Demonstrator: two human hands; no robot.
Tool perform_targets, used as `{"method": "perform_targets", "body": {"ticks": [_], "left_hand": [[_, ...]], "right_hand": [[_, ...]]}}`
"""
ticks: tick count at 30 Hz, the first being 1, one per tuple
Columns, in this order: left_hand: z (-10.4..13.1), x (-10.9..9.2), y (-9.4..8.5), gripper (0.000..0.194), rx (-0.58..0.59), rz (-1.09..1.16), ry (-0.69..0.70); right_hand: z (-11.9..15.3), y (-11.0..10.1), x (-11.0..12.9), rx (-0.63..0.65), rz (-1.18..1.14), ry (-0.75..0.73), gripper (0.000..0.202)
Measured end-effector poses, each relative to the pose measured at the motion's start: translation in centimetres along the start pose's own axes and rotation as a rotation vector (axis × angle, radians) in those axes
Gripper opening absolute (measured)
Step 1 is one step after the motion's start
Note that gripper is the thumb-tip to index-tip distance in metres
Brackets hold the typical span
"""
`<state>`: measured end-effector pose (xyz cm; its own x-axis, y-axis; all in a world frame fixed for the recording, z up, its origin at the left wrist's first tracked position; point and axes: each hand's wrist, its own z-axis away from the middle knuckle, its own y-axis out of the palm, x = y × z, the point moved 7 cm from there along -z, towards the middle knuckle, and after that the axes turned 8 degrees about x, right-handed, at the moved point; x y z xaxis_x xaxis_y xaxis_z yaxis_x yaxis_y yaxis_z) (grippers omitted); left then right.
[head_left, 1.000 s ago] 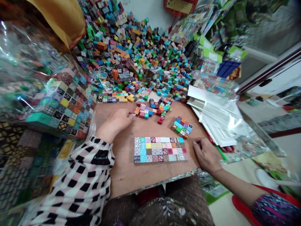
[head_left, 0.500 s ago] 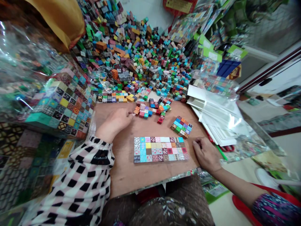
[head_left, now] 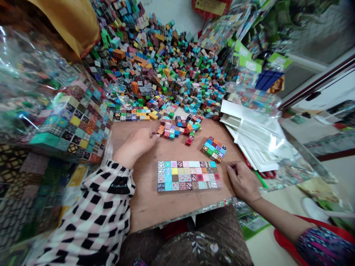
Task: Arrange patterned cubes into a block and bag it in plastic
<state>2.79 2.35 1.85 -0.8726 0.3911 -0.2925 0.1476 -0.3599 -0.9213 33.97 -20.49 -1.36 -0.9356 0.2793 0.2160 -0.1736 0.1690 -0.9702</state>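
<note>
My left hand (head_left: 138, 145) rests on the brown board (head_left: 144, 210), its fingers closed and the fingertips just left of a loose cluster of patterned cubes (head_left: 174, 129). Whether anything is between those fingertips cannot be made out. To the right, my right hand (head_left: 242, 181) lies loosely curled at the board's edge, with nothing visible in it. Between the hands is a flat rectangular block of patterned cubes (head_left: 190, 176). A smaller block of colourful cubes (head_left: 213, 149) sits above its right end, near my right hand.
A large heap of small cubes (head_left: 166, 70) rises behind the board. White cards (head_left: 255, 136) under clear film lie at the right. A big wrapped cube block (head_left: 77, 125) stands at the left.
</note>
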Motion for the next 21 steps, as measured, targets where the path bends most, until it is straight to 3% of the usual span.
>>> {"method": "perform_targets", "body": {"ticks": [21], "left_hand": [[-0.55,0.11,0.47,0.037,-0.024,-0.012,0.023]], "right_hand": [[-0.04,0.11,-0.18,-0.018,0.018,0.001,0.026]]}}
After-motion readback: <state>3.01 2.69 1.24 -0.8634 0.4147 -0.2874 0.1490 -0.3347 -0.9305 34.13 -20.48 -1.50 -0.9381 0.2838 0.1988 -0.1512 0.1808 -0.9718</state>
